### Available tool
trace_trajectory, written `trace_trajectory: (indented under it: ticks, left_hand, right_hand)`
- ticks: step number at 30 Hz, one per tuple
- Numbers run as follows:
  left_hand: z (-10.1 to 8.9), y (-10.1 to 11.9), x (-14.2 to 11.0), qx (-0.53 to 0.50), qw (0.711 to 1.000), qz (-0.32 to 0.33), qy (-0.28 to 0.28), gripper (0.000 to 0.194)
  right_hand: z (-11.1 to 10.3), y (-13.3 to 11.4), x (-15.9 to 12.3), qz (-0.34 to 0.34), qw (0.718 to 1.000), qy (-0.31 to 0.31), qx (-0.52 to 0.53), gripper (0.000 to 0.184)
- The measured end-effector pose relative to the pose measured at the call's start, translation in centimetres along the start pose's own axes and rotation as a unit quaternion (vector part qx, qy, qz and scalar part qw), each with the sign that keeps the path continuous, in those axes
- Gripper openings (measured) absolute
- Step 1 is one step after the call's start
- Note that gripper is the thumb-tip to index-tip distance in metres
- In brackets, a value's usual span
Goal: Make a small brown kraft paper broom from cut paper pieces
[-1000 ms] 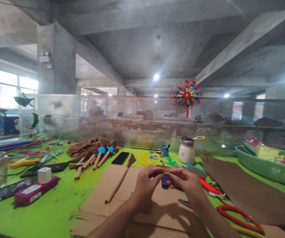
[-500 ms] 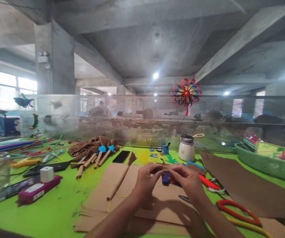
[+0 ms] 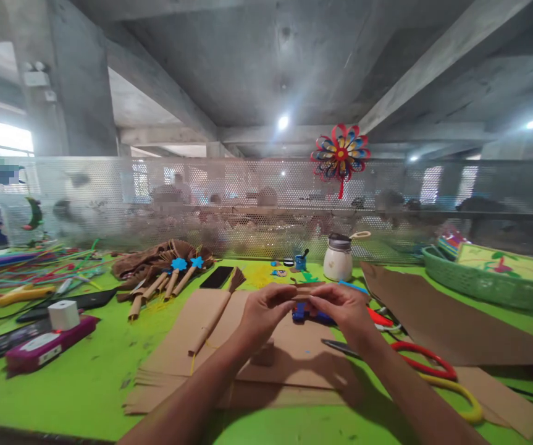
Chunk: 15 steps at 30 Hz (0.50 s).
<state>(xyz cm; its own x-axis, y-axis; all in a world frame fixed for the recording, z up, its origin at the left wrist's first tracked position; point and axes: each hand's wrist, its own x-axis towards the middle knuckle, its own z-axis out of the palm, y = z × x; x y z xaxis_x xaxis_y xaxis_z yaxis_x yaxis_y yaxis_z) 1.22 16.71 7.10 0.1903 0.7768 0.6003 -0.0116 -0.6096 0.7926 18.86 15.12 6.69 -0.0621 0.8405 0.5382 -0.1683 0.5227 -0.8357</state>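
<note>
A narrow strip of brown paper [image 3: 307, 293] is pinched between both hands above a stack of brown kraft paper [image 3: 289, 368]. On its left end are the fingers and thumb of my left hand [image 3: 264, 312]; my right hand [image 3: 347, 309] grips the other end the same way. Just beyond the fingertips shows a dark blue object [image 3: 299, 313], partly covered, its kind unclear. A small folded brown piece [image 3: 262, 354] lies below my left hand. Scissors [image 3: 426, 361] with red and yellow handles lie under my right forearm. A rolled paper stick with a fringed end [image 3: 213, 318] rests left.
Fringed paper sticks with blue flowers [image 3: 167, 281], a phone [image 3: 217, 277] and a purple power strip [image 3: 50, 346] are on the left. Behind stand a small blue pot [image 3: 300, 262] and a white jar [image 3: 338, 259]. A green basket [image 3: 479, 284] and brown sheet [image 3: 446, 321] are right.
The view has turned slightly right and down, so the table things appear further left and higher. Both hands still hold the brown strip. More of the scissors shows now.
</note>
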Motion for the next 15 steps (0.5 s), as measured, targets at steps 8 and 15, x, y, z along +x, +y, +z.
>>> trace_trajectory:
  ticks: [8,15]
  left_hand:
    - [-0.28,0.30,-0.24,0.081,0.991,0.102,-0.009,0.011]
    - [-0.57,0.65,0.03,0.128,0.977,0.168,-0.002,0.006]
  right_hand:
    - [0.16,-0.84,-0.35,-0.004,1.000,-0.023,0.003,0.012]
    - [-0.32,-0.58,-0.18,-0.029,0.997,-0.012,-0.076,0.017]
